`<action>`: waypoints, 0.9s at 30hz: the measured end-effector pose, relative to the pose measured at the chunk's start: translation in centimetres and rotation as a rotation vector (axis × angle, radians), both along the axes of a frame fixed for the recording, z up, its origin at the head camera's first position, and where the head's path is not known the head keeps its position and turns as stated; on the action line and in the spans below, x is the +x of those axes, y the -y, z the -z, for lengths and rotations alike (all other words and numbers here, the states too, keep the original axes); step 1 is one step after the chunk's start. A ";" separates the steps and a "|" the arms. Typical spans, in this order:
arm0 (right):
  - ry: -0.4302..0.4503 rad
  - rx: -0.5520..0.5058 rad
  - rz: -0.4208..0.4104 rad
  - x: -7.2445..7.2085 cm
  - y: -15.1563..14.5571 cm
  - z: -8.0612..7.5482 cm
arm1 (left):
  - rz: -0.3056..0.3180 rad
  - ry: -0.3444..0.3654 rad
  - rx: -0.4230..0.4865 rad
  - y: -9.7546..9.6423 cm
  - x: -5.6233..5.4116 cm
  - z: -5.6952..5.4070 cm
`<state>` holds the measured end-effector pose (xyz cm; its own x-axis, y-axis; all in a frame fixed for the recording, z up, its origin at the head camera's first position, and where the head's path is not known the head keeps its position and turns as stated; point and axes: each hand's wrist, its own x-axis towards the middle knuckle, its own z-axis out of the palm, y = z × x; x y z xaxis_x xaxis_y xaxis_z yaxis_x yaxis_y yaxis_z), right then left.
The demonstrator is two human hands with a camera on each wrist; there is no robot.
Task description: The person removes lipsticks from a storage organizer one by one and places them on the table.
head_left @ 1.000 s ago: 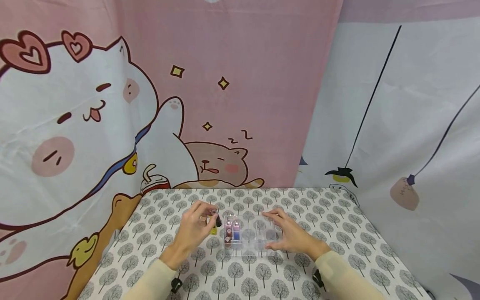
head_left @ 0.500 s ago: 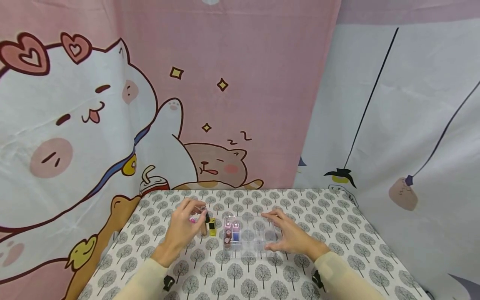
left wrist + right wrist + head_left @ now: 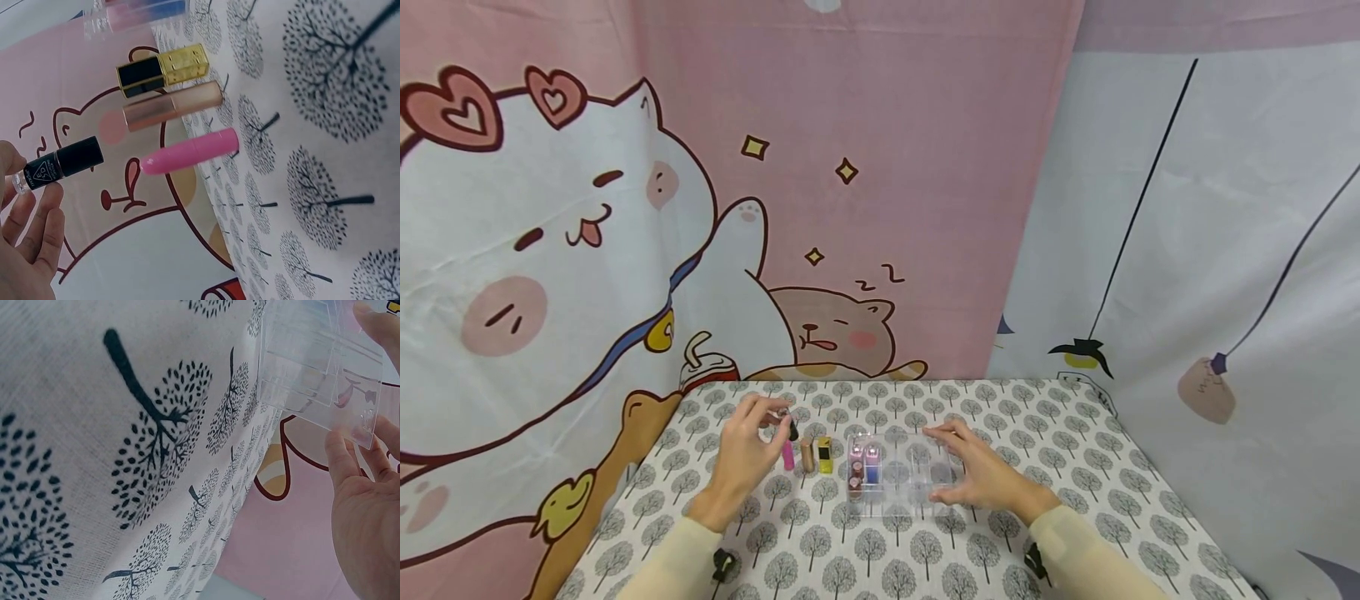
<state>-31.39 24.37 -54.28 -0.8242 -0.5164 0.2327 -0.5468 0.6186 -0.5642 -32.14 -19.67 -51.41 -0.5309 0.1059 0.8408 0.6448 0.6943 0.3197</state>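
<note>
In the head view my left hand [image 3: 747,446] is left of a clear divided organizer box. It pinches a black cosmetic tube [image 3: 62,162] with white lettering and a clear end by that end, and the black end points down toward the table. A pink tube [image 3: 190,151], a rose-gold lipstick [image 3: 172,105] and a gold lipstick with a black top [image 3: 164,70] stand upright in a row beside it. My right hand [image 3: 981,467] grips the right end of the clear organizer box [image 3: 917,506], thumb on the near side and fingers on the far side.
In the organizer's left compartments stand pink-and-blue tubes [image 3: 872,465] and brown-topped items [image 3: 856,475]. A tree-print cloth [image 3: 880,558] covers the table. Behind it hangs a pink cartoon curtain [image 3: 925,208], with a pale one [image 3: 1150,208] at the right.
My left hand has moved left with the black tube, away from the organizer, uncovering the gold, rose-gold and pink tubes. My right hand has stayed on the organizer.
</note>
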 end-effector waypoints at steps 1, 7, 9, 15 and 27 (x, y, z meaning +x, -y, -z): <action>0.001 0.001 0.001 0.0 0.0 0.0 | -0.012 0.006 -0.003 0.1 0.0 0.0; -0.004 0.004 0.004 0.0 0.0 0.1 | -0.065 0.029 0.001 0.9 0.0 0.1; -0.010 0.009 0.007 0.0 0.0 0.1 | -0.070 0.036 0.005 1.1 0.0 0.1; -0.021 0.017 0.006 0.0 0.0 0.1 | -0.100 0.066 0.016 1.5 -0.1 0.3; 0.011 -0.005 0.003 0.0 0.0 0.1 | -0.125 0.116 -0.011 2.4 -0.4 0.8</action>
<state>-31.35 24.40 -54.35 -0.8282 -0.5130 0.2258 -0.5387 0.6172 -0.5734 -32.53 -22.11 -52.19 -0.6339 0.0413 0.7723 0.5122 0.7706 0.3792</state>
